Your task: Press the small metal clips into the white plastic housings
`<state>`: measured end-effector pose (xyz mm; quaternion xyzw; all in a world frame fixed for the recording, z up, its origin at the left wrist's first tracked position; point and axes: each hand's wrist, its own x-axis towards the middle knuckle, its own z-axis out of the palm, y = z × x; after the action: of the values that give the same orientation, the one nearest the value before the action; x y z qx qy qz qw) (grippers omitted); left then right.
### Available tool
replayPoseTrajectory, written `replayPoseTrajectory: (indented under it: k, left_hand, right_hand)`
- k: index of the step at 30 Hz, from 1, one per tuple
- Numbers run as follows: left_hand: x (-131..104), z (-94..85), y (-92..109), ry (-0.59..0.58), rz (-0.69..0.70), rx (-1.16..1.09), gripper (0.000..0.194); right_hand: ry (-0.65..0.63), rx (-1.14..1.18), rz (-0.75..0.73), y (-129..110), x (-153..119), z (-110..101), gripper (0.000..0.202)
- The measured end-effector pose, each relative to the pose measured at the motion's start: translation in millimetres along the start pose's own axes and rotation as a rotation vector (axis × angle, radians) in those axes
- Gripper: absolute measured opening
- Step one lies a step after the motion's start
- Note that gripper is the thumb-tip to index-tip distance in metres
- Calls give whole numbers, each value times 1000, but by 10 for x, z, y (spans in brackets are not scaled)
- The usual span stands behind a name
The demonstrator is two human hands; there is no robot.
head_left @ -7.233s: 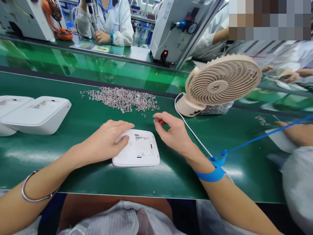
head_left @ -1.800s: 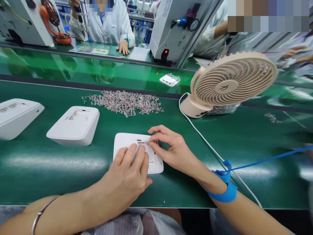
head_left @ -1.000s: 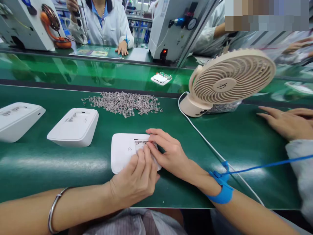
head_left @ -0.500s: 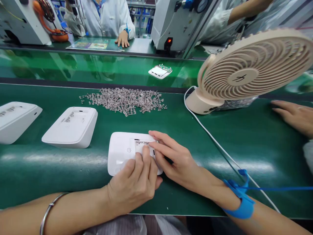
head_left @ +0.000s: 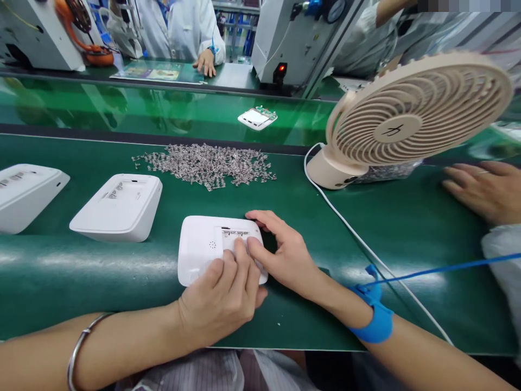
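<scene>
Bench (head_left: 101, 282): green, spans full width of view; strip (head_left: 154, 106): green, glossy, runs along behind bench; machine (head_left: 280, 49): white, stands beyond strip, red light lit; fan (head_left: 396, 129): beige, stands on bench at right, head tilted; second case (head_left: 116, 209) and third case (head_left: 30, 193): white, lie at left, apart from both hands; case (head_left: 197, 244): white, lies on bench at centre, under both hands, recess in right part; left hand (head_left: 226, 293): over right half of case, fingers pressed together, tips at recess; cannot tell whether pinching anything; right hand (head_left: 287, 252): at right end of case, thumb and forefinger spread apart, thumb on face, forefinger at far corner; cannot tell whether gripping; pile (head_left: 211, 163): small metal pieces, heaped behind case, clear of both hands; co-worker's hand (head_left: 486, 190): rests on bench, far right; shell (head_left: 257, 118): white, circuit board showing, lies on strip; wristband (head_left: 374, 320): blue, around right wrist; bangle (head_left: 77, 347): silver, around left forearm; contacts (head_left: 235, 233): metal, sit along far side of recess.
</scene>
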<state>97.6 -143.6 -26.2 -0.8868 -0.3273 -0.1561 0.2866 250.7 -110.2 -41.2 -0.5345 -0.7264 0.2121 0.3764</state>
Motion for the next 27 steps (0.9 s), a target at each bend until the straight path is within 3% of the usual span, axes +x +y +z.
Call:
replayPoseTrajectory:
  k: [7,12,16,21,27]
  left_hand:
    - [-9,-10,-6,14,24,-4,37]
    - [21,-23,-25,-26,13,19,34]
    - [58,4,-104,-145,-75,147,32]
    - [104,81,-302,-262,-224,186,27]
    - [64,135,-845,-610,-456,163,30]
  right_hand:
    - [-10,19,83,-39,87,4,13]
    - [39,38,83,-21,77,36,15]
    - [87,79,97,3,75,68,16]
    - [57,22,24,2,74,64,12]
    - [21,0,23,4,50,52,13]
